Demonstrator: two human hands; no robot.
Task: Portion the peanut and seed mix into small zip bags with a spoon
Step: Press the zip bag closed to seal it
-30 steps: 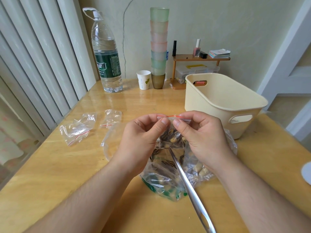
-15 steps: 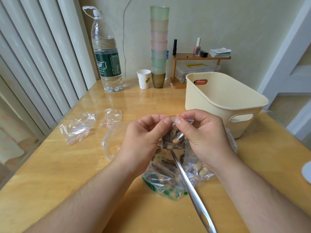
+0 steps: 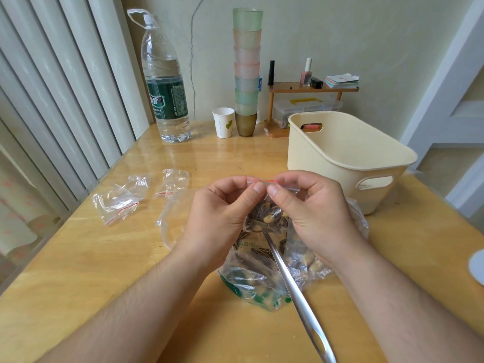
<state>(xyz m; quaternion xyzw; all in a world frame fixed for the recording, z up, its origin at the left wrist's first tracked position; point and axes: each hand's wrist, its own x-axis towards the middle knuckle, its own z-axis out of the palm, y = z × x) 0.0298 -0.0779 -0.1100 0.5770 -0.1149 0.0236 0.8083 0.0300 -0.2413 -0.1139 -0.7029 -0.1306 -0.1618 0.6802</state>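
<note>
Up close, both thumbs and forefingers pinch the red zip strip of a small bag (image 3: 269,216) already holding seeds and peanuts: the left hand (image 3: 222,218) grips the strip's left part, the right hand (image 3: 314,213) its right, thumbs nearly touching at the middle. The filled bag hangs above the big mix bag (image 3: 262,273), which lies open on the table (image 3: 91,271) with the spoon (image 3: 293,289) resting in it, handle toward the person. Sealing looks to be the step in hand; done well, the pinch should travel along the whole strip, pressing both tracks together so no gap stays at the ends. Two empty zip bags (image 3: 120,200) wait to the left, near the blinds. A cream basket (image 3: 309,155) stands just beyond the right hand.
</note>
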